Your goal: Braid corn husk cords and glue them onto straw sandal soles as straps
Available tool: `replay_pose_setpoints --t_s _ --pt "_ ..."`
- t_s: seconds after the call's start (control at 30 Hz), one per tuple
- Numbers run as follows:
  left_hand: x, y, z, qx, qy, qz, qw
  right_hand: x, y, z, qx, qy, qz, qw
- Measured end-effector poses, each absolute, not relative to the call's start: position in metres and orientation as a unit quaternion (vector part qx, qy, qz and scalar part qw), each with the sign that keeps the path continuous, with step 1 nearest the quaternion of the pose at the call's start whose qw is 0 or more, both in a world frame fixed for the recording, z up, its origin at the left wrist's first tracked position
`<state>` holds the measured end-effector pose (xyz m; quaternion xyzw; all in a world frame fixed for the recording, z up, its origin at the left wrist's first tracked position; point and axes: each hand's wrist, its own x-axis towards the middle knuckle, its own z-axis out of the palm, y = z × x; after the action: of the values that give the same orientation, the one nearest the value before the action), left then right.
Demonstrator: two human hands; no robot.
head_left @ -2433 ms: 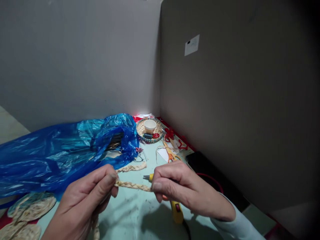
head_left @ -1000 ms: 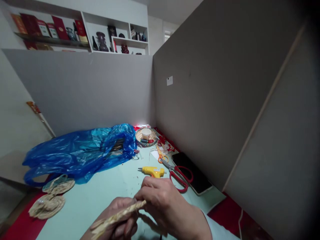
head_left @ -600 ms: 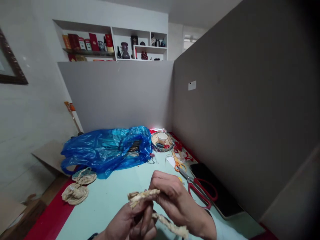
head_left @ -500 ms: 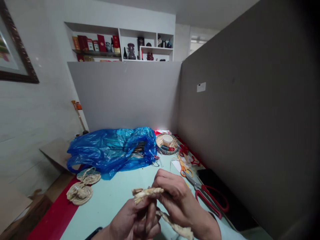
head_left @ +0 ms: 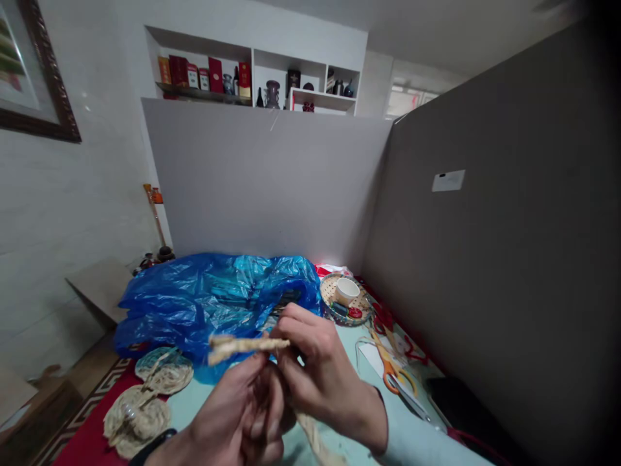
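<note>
A pale, twisted cord of straw-like fibre (head_left: 242, 347) runs through both hands above the table. My left hand (head_left: 242, 408) is closed round it from below, the thumb lying along the cord, whose frayed end sticks out to the left. My right hand (head_left: 310, 369) pinches the cord from above, close to the left fingers. From beneath the right hand a thicker tail of the cord (head_left: 315, 440) hangs toward me. The fingertips partly hide the cord where the hands meet.
Two coiled fibre rounds (head_left: 138, 417) lie at the left. Behind the hands spreads a blue plastic bag (head_left: 194, 310). A woven tray (head_left: 327, 304) holds a white bowl (head_left: 347, 289). Orange-handled scissors (head_left: 391, 369) lie at the right, beside a dark flat object (head_left: 466, 401). Grey partitions (head_left: 272, 181) enclose the table.
Both hands have moved left and slightly up with the cord. More of its frayed end shows at the left. The camera view has shifted, and the red-handled scissors are now mostly out of sight.
</note>
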<state>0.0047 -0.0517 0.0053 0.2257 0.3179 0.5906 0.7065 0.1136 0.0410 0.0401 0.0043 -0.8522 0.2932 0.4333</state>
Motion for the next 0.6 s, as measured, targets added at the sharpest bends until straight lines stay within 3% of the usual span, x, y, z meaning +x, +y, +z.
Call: replay_pose_setpoints --t_s 0.27,0.5,0.6 --pt "-0.036 -0.050 0.008 0.216 0.374 0.576 0.694 0.090 0.071 0.038 -0.014 -0.802 0.495 0.334" --pt "-0.047 -0.041 -0.008 0.148 0.444 0.593 0.655 0.090 0.076 0.027 -0.044 -0.840 0.443 0.311" --pt "-0.051 -0.031 -0.010 0.126 0.451 0.575 0.671 0.087 0.082 0.018 -0.060 -0.817 0.479 0.316"
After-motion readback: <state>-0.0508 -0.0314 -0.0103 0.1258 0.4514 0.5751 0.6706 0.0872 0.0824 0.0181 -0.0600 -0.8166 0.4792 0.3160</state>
